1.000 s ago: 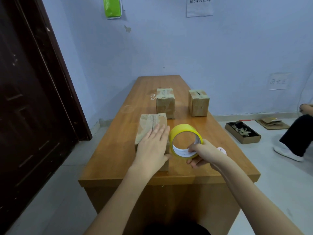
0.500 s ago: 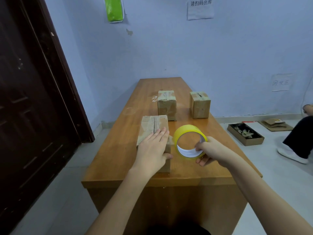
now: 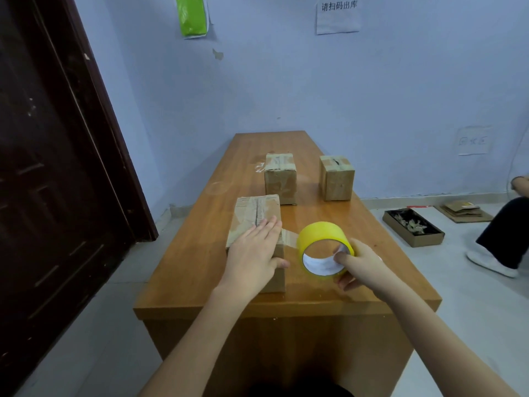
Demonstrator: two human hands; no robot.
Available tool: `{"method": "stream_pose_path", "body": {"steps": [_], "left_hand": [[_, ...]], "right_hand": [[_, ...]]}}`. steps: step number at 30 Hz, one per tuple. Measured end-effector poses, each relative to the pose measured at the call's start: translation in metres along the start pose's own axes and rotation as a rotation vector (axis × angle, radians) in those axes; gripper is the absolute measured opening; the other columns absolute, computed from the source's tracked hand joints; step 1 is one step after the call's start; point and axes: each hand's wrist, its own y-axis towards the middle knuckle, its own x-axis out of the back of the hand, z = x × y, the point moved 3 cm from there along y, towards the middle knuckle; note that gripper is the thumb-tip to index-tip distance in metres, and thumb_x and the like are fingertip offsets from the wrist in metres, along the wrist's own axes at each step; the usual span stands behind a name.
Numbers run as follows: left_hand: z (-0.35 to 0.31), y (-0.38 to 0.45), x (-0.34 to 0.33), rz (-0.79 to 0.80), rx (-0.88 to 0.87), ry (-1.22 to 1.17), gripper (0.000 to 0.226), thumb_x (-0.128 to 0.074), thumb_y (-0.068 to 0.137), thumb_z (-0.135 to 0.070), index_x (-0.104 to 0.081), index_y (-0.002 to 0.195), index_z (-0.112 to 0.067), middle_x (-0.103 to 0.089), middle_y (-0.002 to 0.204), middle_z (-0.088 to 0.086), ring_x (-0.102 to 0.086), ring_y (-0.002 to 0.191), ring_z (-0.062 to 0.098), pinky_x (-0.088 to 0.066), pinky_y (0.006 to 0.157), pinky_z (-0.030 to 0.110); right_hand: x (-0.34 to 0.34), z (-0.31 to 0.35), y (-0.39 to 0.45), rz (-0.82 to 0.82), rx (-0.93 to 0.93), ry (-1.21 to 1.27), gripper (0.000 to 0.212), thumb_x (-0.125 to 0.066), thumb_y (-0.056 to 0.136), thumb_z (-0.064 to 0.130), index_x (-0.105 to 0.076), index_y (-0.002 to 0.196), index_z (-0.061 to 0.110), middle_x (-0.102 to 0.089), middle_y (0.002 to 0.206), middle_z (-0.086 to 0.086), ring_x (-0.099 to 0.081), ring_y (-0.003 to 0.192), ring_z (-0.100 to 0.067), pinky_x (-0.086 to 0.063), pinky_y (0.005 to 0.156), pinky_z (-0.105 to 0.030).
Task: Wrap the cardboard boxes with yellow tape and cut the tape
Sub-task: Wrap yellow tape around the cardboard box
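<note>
Wooden table (image 3: 200, 253): left hand (image 3: 252, 253) flat, hiding box (image 3: 254, 216) top; right hand (image 3: 360, 267) grips tape roll (image 3: 323, 247)

Left hand (image 3: 253, 253) presses the near box (image 3: 255, 222); right hand (image 3: 362, 266) holds the tape roll (image 3: 325, 249), strip seemingly attached.

Three cardboard boxes on the table. Nearest box (image 3: 257, 222) lying flat at roughly 11 o'clock, old tape along its top seam. Yellow tape roll (image 3: 325, 250) just beside it at 1 o'clock, tipped on edge, a short strip stretched to the box. Two upright taped boxes (image 3: 280, 179) (image 3: 336, 179) farther off at 12.
</note>
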Motion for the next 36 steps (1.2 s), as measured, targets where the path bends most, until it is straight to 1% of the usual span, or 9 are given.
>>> {"method": "stream_pose_path", "body": {"steps": [4,7,13,17,20,25,27,31,36], "left_hand": [[0.000,0.001,0.004,-0.025,0.036,-0.063,0.078,-0.050,0.092,-0.048,-0.008,0.153,-0.021,-0.005,0.159,-0.009,-0.003,0.144,0.004,-0.003,0.111,0.017],[-0.002,0.000,0.009,-0.098,0.095,-0.170,0.075,-0.051,0.092,-0.047,-0.013,0.152,-0.023,-0.009,0.158,-0.012,-0.008,0.144,0.004,-0.010,0.112,0.019],[0.000,-0.014,0.003,-0.302,0.256,-0.568,0.075,-0.061,0.085,-0.044,-0.025,0.149,-0.027,-0.027,0.153,-0.012,-0.028,0.139,0.009,-0.032,0.108,0.028],[-0.004,-0.024,-0.015,-0.394,0.361,-0.926,0.078,-0.060,0.078,-0.045,-0.028,0.147,-0.027,-0.035,0.151,-0.007,-0.032,0.138,0.010,-0.033,0.107,0.021],[0.002,-0.033,-0.029,-0.377,0.442,-1.048,0.081,-0.061,0.075,-0.048,-0.030,0.146,-0.028,-0.046,0.143,-0.005,-0.042,0.130,0.010,-0.041,0.104,0.029],[0.017,-0.049,-0.040,-0.378,0.485,-1.031,0.072,-0.059,0.076,-0.049,-0.029,0.140,-0.035,-0.047,0.134,-0.016,-0.043,0.129,0.008,-0.041,0.102,0.025],[0.020,-0.056,-0.037,-0.412,0.465,-0.875,0.070,-0.055,0.081,-0.052,-0.023,0.142,-0.039,-0.040,0.135,-0.023,-0.040,0.127,0.004,-0.040,0.098,0.023],[0.020,-0.056,-0.030,-0.501,0.261,-0.252,0.059,-0.054,0.091,-0.041,-0.046,0.137,-0.004,-0.048,0.140,0.008,-0.044,0.129,0.021,-0.031,0.104,0.040],[0.019,-0.051,-0.031,-0.433,0.230,-0.101,0.053,-0.079,0.073,-0.017,-0.061,0.117,0.005,-0.063,0.120,0.019,-0.061,0.111,0.034,-0.034,0.094,0.040]], "right_hand": [[-0.019,-0.005,-0.003,0.064,-0.035,0.101,0.010,-0.048,0.096,0.016,-0.051,0.101,0.007,-0.057,0.068,-0.012,-0.059,0.049,-0.020,-0.054,0.050,-0.030],[-0.029,-0.005,0.001,-0.030,0.015,0.213,0.007,-0.052,0.092,0.009,-0.052,0.099,0.008,-0.053,0.075,-0.010,-0.055,0.057,-0.021,-0.055,0.058,-0.041],[-0.023,0.025,-0.004,-0.157,0.135,0.337,0.033,-0.062,0.091,0.018,-0.051,0.119,0.005,-0.058,0.102,-0.021,-0.058,0.099,-0.027,-0.052,0.061,-0.026],[-0.029,0.043,-0.009,0.040,0.163,0.218,0.010,-0.058,0.094,0.032,-0.054,0.103,0.030,-0.063,0.098,0.004,-0.060,0.086,-0.010,-0.057,0.065,-0.031],[-0.025,0.054,-0.010,0.086,0.212,0.041,0.013,-0.050,0.098,0.031,-0.049,0.109,0.025,-0.061,0.100,-0.003,-0.061,0.086,-0.015,-0.056,0.064,-0.032],[-0.039,0.077,-0.006,0.178,0.246,-0.294,0.024,-0.041,0.099,0.028,-0.041,0.119,0.015,-0.058,0.103,-0.010,-0.064,0.090,-0.028,-0.059,0.068,-0.042],[-0.044,0.086,-0.004,0.195,0.240,-0.364,0.025,-0.039,0.098,0.026,-0.041,0.119,0.013,-0.057,0.102,-0.011,-0.064,0.089,-0.031,-0.059,0.069,-0.045],[-0.044,0.089,-0.001,0.230,0.217,-0.360,0.028,-0.040,0.098,0.024,-0.041,0.125,0.014,-0.057,0.109,-0.011,-0.062,0.094,-0.029,-0.060,0.066,-0.044],[-0.043,0.087,0.001,0.277,0.230,-0.341,0.027,-0.041,0.099,0.023,-0.042,0.125,0.015,-0.056,0.115,-0.013,-0.061,0.099,-0.029,-0.060,0.067,-0.044]]}}
